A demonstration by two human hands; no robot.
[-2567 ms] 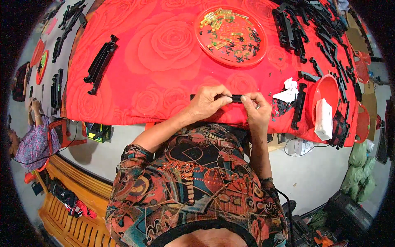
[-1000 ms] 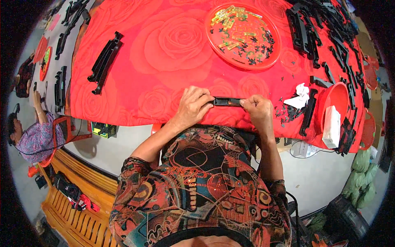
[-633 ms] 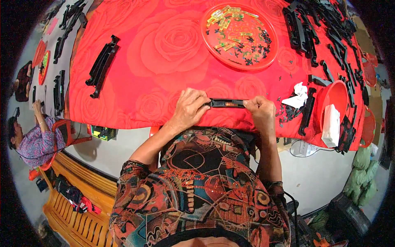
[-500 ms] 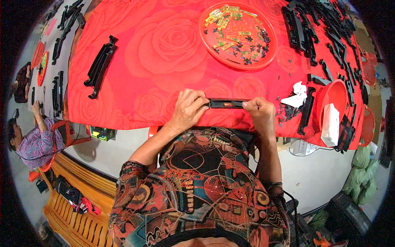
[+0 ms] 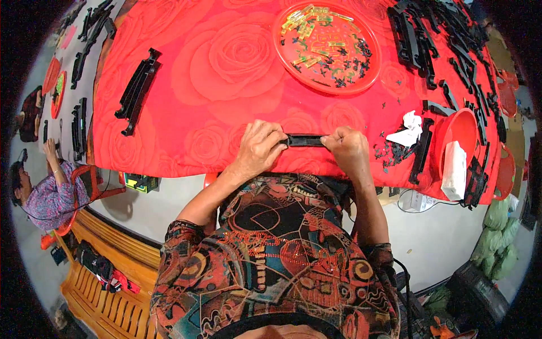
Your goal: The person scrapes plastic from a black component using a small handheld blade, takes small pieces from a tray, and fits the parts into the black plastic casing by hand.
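Near the front edge of the red rose-patterned cloth, I hold a long black plastic strip-like part [image 5: 305,140] level between both hands. My left hand [image 5: 259,148] has its fingers closed round the left end. My right hand [image 5: 348,148] is closed at the right end, thumb and fingers pressed together on the part; whether a smaller piece is also in those fingers is hidden. Farther off stands a round red tray [image 5: 377,62] with yellowish clear pieces [image 5: 316,25] and small black clips [image 5: 339,82]. A few similar black parts [image 5: 137,93] lie together at the left.
At the right are a red bowl [image 5: 458,125], a white tissue pack [image 5: 453,176], a crumpled tissue [image 5: 407,131] and scattered black bits [image 5: 389,153]. Many black strips [image 5: 415,48] are heaped at the far right. Another person [image 5: 51,189] sits at the left beside a wooden bench [image 5: 107,282].
My right hand has shifted left along the black part. The orange-yellow patch seen in the part's middle no longer shows. My left hand stays nearly where it was.
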